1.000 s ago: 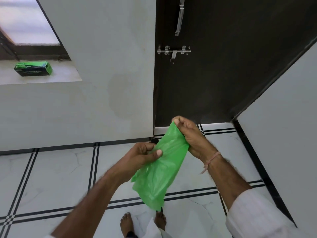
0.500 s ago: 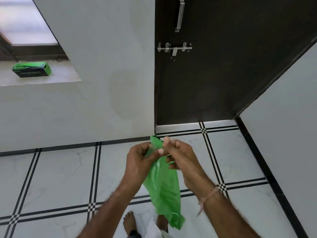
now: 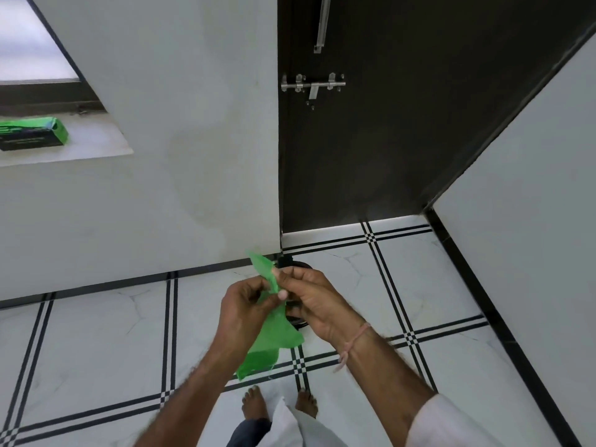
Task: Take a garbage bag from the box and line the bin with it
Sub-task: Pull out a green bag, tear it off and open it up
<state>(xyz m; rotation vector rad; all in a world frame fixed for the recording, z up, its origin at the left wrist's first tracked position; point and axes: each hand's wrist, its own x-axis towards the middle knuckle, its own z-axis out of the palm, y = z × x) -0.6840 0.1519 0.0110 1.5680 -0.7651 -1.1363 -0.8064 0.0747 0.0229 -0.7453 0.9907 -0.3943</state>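
A thin green garbage bag (image 3: 274,337) hangs in front of me, pinched near its top by both hands. My left hand (image 3: 243,304) grips it from the left, my right hand (image 3: 309,298) from the right, fingertips almost touching. One corner of the bag sticks up above the fingers; the rest droops toward my feet. The green and black bag box (image 3: 30,133) lies on the window sill at far left. A dark round object (image 3: 296,319), mostly hidden behind my right hand and the bag, sits on the floor; I cannot tell if it is the bin.
A dark door (image 3: 387,124) with a metal latch (image 3: 312,85) stands ahead; white walls flank it left and right. White tiled floor (image 3: 96,343) with black double lines spreads below. My bare feet (image 3: 254,404) show at the bottom.
My hands have drawn together from holding the bag spread apart, and now pinch its top edge close together. The bag hangs narrower and shorter. The camera view has tilted slightly.
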